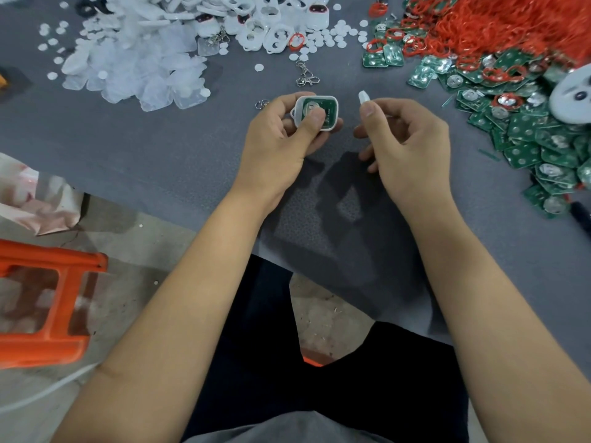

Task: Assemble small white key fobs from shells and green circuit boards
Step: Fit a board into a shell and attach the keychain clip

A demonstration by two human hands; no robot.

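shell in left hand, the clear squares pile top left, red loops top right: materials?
Shell: looks like glossy white moulded plastic, smooth rounded rim; left hand holds it, green board inside.
Clear squares: probably soft translucent silicone or plastic, milky and frosted.
Red loops: likely thin rubber or elastic bands; cannot confirm.

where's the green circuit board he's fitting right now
In the head view, the green circuit board sits inside the white plastic shell held in the left hand, its thumb pressing on it, just left of the right hand, centre table.
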